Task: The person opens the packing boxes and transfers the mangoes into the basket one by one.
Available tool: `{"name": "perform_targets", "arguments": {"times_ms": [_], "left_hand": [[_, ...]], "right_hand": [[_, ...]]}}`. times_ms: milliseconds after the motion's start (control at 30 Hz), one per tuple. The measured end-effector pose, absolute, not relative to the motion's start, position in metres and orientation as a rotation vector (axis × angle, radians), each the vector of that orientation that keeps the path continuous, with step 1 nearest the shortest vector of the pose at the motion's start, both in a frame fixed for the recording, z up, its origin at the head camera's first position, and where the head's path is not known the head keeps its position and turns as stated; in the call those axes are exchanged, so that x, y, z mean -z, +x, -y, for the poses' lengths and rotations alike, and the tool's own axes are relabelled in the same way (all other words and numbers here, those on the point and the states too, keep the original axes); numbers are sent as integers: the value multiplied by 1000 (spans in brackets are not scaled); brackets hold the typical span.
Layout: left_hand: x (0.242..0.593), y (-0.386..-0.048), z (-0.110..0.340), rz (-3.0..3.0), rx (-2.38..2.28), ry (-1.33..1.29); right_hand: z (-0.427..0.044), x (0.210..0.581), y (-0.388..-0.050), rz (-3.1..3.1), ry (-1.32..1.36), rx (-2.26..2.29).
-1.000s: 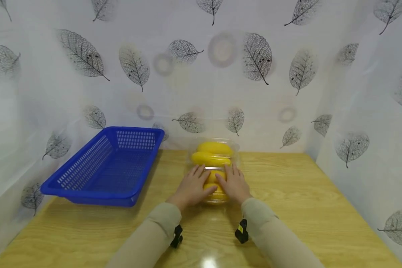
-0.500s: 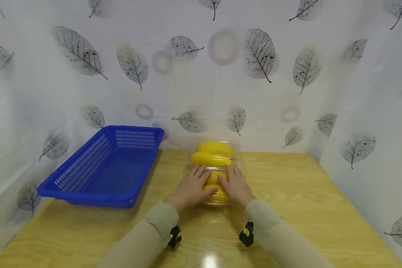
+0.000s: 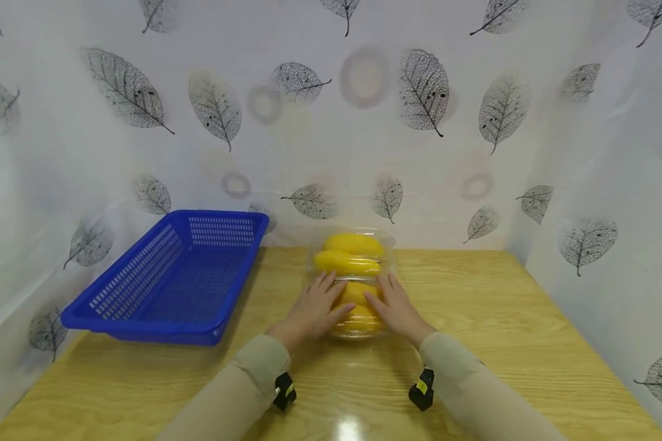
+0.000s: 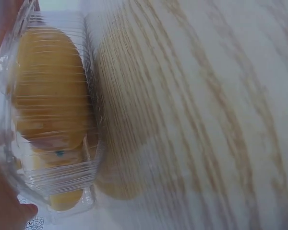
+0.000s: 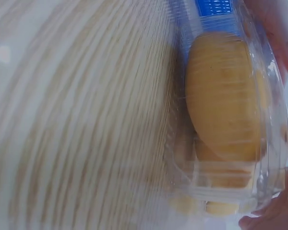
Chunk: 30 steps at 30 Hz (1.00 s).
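Note:
A clear plastic clamshell box [image 3: 358,335] with yellow-orange mangoes [image 4: 50,86] in it lies on the table before me, its lid down over the fruit. My left hand [image 3: 311,309] rests on the lid's left side, fingers stretched forward and thumb on top. Along the right side lies my right hand [image 3: 399,309], its fingers also nearly straight. Behind this box, a second clear box [image 3: 388,260] holds two longer yellow mangoes [image 3: 353,245]. In the right wrist view, one mango [image 5: 223,96] shows through the ribbed wall, with parts of the hands [image 5: 278,33] at the lid's edge.
A blue plastic basket [image 3: 217,324] with slotted walls stands to the left on the wooden table [image 3: 502,343]. White curtains [image 3: 309,147] with a leaf print close off the back and both sides.
Both hands stay at the near box. My right hand has shifted slightly rightward and its thumb has drawn back from the middle of the lid. The left hand has moved very little.

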State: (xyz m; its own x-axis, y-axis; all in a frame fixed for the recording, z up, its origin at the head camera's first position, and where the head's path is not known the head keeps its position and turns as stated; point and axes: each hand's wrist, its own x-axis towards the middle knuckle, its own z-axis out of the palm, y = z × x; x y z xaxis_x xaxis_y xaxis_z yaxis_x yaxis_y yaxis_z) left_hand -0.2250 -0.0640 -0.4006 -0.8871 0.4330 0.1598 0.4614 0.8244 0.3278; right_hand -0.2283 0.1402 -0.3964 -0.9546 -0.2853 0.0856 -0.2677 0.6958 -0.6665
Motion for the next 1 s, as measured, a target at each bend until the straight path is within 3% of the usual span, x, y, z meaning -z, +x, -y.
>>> {"name": "perform_targets", "arguments": {"times_ms": [267, 533, 800, 1000], "left_hand": [[392, -220, 81, 2786, 914, -547], [396, -211, 104, 2667, 1420, -206], [406, -201, 120, 2756, 1732, -125], [410, -192, 130, 2889, 1919, -231]], "right_hand": [[-146, 390, -220, -2969, -638, 1053], [-131, 380, -212, -3067, -1115, 863], [-104, 376, -206, -3008, -1561, 481], [-88, 376, -207, -2898, -1680, 406]]}}
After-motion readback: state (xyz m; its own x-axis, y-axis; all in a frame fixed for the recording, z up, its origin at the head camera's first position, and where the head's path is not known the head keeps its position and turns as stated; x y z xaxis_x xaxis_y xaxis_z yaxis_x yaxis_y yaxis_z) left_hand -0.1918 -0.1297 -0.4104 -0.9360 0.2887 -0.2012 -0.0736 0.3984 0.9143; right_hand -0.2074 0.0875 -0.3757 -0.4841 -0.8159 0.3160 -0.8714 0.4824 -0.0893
